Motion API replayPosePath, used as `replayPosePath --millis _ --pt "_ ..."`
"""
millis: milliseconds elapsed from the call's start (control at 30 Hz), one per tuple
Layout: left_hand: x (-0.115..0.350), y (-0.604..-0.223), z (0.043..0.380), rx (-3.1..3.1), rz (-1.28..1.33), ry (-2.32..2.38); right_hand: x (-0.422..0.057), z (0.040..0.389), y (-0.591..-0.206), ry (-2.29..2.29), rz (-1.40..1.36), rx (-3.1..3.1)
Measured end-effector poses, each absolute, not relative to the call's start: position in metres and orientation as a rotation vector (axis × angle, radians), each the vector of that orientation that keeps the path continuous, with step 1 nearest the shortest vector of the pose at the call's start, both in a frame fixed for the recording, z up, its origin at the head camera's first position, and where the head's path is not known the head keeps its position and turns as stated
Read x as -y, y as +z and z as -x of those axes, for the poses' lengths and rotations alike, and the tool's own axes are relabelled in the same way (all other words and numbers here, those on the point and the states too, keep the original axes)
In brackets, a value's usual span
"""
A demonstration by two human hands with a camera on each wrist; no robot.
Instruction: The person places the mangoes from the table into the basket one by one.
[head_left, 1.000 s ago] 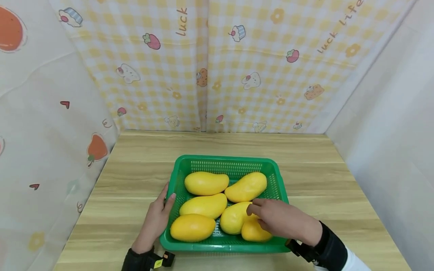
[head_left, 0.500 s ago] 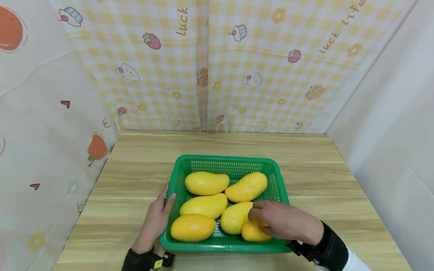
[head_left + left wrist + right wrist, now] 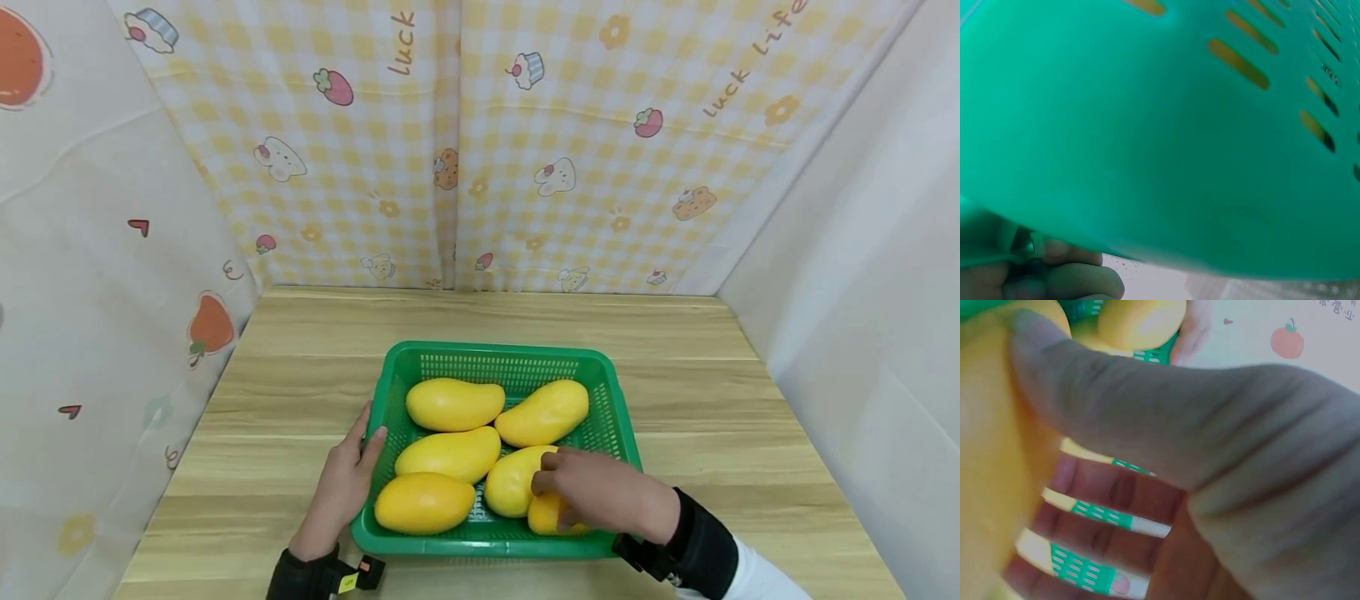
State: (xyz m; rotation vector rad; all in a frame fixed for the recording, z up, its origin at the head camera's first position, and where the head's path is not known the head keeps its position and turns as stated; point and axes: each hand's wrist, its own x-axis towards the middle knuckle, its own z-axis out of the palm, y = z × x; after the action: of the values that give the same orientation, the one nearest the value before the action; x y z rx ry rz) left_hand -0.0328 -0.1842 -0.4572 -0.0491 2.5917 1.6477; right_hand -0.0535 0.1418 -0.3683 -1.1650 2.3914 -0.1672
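Note:
A green plastic basket [image 3: 495, 547] with slotted walls holds several yellow mangoes. My left hand [image 3: 339, 487] grips its left side, thumb over the rim; in the left wrist view the fingers [image 3: 1082, 279] curl beneath the green edge. At the basket's front right, my right hand [image 3: 603, 493] holds the small front mango [image 3: 542, 515], largely covering it. Seen from the right wrist, the thumb [image 3: 1047, 369] lies on this mango [image 3: 991, 469] and the other fingers reach round its far side. Another mango [image 3: 513, 483] lies directly beside it, behind the fingertips.
Two mangoes lie at the back of the basket, a left one [image 3: 454, 405] and a right one [image 3: 543, 414]. Two more sit along the left, the nearer one [image 3: 424, 503] at the front. The wooden tabletop [image 3: 315, 333] ends at a patterned cloth backdrop [image 3: 510, 225].
My right hand has shifted slightly left and closed further over the front right mango. The left hand stays on the basket rim. The head view has shifted a little.

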Motion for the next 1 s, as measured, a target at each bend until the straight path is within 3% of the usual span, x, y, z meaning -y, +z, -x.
replayPosePath --millis 433,733,1000 --pt "0.183 -0.458 0.033 -2.598 0.047 1.645 -0.150 0.061 -0.375 -0.222 0.888 -2.318" --pt "0.183 -0.455 0.032 -2.619 0.053 1.623 -0.166 0.059 -0.372 -0.178 1.006 -2.317" --pt "0.184 -0.454 0.031 -2.617 0.061 1.618 -0.160 0.066 -0.371 -0.192 0.855 -2.263"
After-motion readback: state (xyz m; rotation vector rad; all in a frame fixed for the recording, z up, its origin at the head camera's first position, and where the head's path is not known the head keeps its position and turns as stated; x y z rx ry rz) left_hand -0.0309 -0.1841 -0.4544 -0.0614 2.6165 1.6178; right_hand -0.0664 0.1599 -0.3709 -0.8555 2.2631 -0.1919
